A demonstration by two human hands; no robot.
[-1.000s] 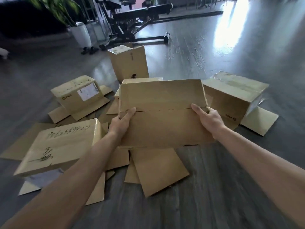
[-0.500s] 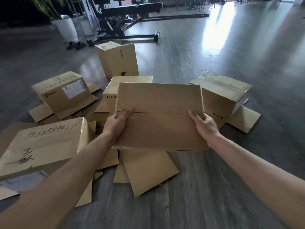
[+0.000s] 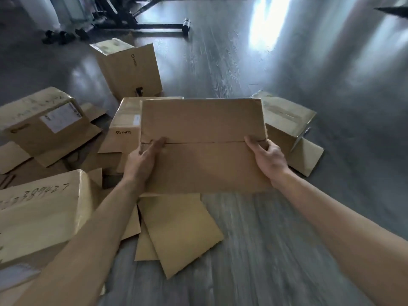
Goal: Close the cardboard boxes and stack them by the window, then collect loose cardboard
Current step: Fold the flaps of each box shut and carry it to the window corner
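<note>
Cardboard, brown, corrugated: one closed rectangular box (image 3: 203,146) was held clear of the grey wood-grain floor (image 3: 276,250), its two top flaps meeting along a centre seam with no tape visible.

Left hand (image 3: 141,161): clamped against the box's left end, index finger laid straight along the seam, thumb on top; the fingers under or behind the box were hidden, so whether they curled beneath could not be told.

Right hand (image 3: 266,159): gripped the right end, fingers curled over the top edge near the seam.

Beneath and near: loose flat brown cardboard sheets (image 3: 178,230) fanned on the floor. Left: a large closed box with handwritten numbers (image 3: 42,208), a labelled box (image 3: 42,122), and a "PICO"-printed box (image 3: 125,129) just behind the held one. Behind: a tall upright box (image 3: 130,69). Right: a tilted box (image 3: 287,120) resting on a loose flap.

Risks, as judged:
- Seam was unsealed; side pressure could bow the flaps open during carrying.
- Grip was on the ends only; an unsupported bottom could sag or slip.
- Loose sheets underfoot were a slip hazard on the glossy floor.
- Surrounding boxes crowded the path; a turn could knock one.
</note>
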